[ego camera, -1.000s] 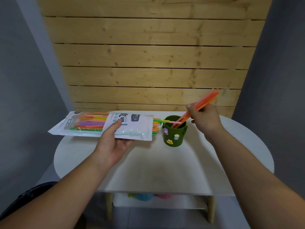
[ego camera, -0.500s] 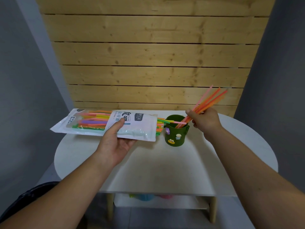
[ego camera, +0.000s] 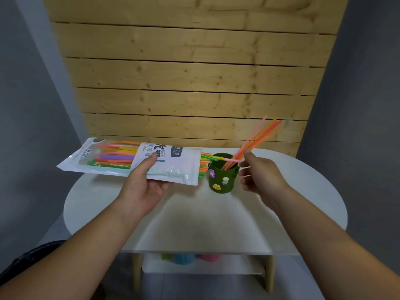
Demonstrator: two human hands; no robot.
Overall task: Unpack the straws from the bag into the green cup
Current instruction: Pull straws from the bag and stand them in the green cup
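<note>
Right hand [ego camera: 263,177] now off the straws [ego camera: 252,142], fingers spread apart just beside them; half a second ago still pinching them. Left hand [ego camera: 144,187] clamped on the bag [ego camera: 171,167], thumb on top, above the table [ego camera: 303,191]. Straws leaning in the green cup [ego camera: 223,176], near the bag mouth.

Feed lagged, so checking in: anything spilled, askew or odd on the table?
Nothing spilled. One pink straw lies flat across the rim of the green cup instead of standing inside like the orange straws. The bag is in the left hand.
</note>
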